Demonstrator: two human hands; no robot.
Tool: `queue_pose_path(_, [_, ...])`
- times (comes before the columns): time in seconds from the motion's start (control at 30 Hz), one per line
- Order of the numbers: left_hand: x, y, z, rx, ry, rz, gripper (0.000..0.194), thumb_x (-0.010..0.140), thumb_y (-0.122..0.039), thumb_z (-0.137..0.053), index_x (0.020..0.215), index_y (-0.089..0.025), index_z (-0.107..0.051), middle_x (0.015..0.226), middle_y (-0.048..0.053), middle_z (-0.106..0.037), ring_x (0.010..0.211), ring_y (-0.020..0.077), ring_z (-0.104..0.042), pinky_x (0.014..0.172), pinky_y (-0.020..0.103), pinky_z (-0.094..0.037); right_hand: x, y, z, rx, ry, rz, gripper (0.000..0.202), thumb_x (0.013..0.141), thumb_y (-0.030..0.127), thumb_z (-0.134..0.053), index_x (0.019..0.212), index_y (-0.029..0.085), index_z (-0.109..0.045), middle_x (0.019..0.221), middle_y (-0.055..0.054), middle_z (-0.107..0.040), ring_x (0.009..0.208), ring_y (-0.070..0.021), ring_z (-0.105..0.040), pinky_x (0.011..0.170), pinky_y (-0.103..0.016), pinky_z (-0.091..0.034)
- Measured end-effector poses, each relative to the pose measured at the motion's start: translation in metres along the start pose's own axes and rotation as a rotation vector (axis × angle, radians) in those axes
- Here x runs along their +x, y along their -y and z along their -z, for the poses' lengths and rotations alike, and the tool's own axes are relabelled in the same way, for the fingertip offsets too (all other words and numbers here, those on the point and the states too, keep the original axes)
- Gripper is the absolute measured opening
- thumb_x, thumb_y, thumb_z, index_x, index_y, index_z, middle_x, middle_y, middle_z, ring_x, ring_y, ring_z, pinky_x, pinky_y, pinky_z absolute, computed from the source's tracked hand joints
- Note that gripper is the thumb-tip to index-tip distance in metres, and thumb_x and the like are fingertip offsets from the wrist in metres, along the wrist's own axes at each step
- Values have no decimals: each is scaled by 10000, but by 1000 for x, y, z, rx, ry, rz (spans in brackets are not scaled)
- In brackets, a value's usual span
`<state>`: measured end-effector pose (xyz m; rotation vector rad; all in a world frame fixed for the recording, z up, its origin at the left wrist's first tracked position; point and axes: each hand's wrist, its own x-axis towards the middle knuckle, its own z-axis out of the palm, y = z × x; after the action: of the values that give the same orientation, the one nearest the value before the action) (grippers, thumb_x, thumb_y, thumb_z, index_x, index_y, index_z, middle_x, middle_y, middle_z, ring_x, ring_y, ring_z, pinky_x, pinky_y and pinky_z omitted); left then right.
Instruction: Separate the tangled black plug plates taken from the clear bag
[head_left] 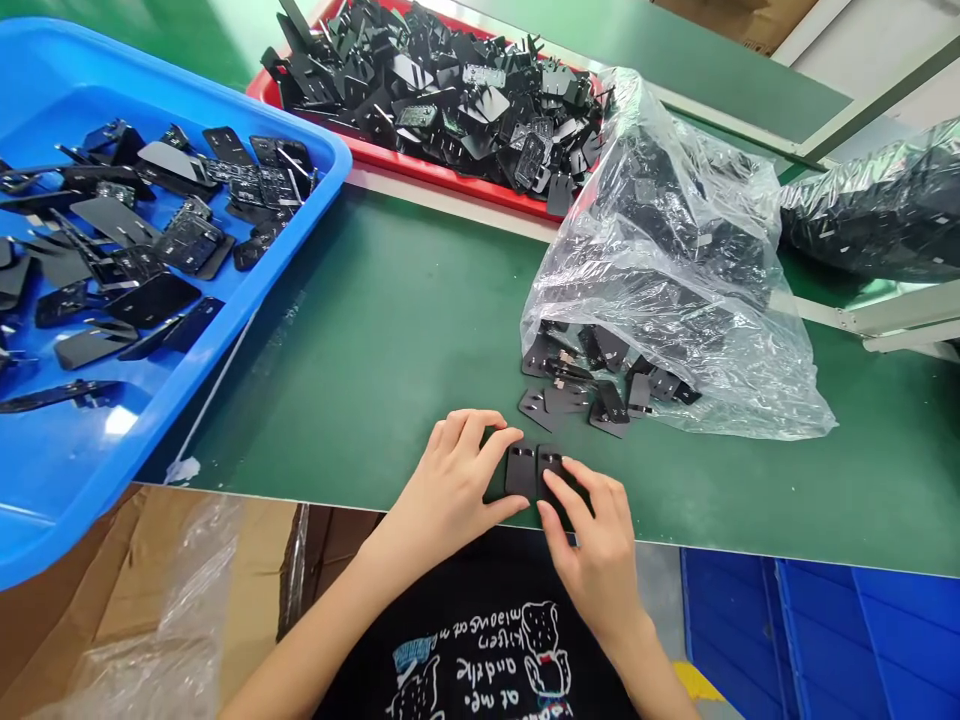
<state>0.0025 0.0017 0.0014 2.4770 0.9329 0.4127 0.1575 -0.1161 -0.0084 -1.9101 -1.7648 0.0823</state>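
A: Where do the two black pieces lie from the hands?

B: On the tabletop (375,330), near its front edge, between the left hand (454,475) and the right hand (596,520). The left piece (520,478) is nearer the left hand, the right piece (548,462) nearer the right. Both have their long axis running away from the person, side by side with a narrow gap

A: And the hands, open or closed?

B: The left is partly open, forefinger by the far end of its piece and thumb by the near end. The right is bent over its own piece, a fingertip on top and the thumb low at the near end. Whether either one truly grips, I cannot tell

A: How do the pieces look?

B: Flat, dark and roughly rectangular, with small raised details and glints towards the far end

A: Anything close by?

B: Loose black parts (566,400) just beyond them, at the mouth of a clear plastic bag (675,260). A blue tray (330,165) of similar parts is off to the left, and a heaped red tray (465,190) farther back
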Motion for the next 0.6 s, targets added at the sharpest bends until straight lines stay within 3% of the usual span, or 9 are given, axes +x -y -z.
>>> queue_pose_path(0.17, [3, 0, 1, -4, 27, -46, 579, 758, -314, -711, 1276, -197, -479, 1188, 113, -512, 1106, 277, -435, 929, 434, -401, 18, -3, 3, 142, 8, 38, 251, 915, 143, -527, 1138, 209, -622, 1111, -103, -641, 988, -233, -577, 841, -411, -510])
queue_pose_path(0.27, [6, -2, -2, 1, 34, -64, 614, 719, -356, -755, 1252, -188, -500, 1153, 109, -519, 1077, 276, -442, 913, 435, -409, 41, -18, 6, 104, -24, 70, 273, 921, 122, -505, 1150, 216, -621, 1123, -92, -653, 989, -224, -578, 865, -414, -501])
queue_pose_path(0.37, [7, -3, -6, 19, 12, -59, 528, 750, -383, -730, 1199, -187, -534, 1104, 102, -533, 1033, 266, -458, 881, 424, -423, 54, -27, 3, 16, 48, 156, 328, 927, 112, -476, 1215, 210, -599, 1214, -91, -638, 1041, -239, -559, 894, -430, -484])
queue_pose_path(0.47, [7, 0, -5, 53, -12, -60, 463, 786, -389, -700, 1171, -179, -549, 1079, 103, -542, 1004, 257, -470, 854, 406, -431, 48, -24, 0, -83, 77, 205, 386, 912, 95, -486, 1281, 179, -559, 1283, -101, -608, 1089, -261, -533, 907, -442, -463])
queue_pose_path(0.6, [6, 12, 3, 116, -22, -71, 497, 783, -431, -702, 1176, -167, -550, 1059, 107, -553, 972, 254, -484, 828, 388, -434, 26, -19, 2, -148, 63, 153, 451, 902, 92, -513, 1349, 153, -489, 1317, -133, -573, 1119, -284, -509, 910, -451, -448])
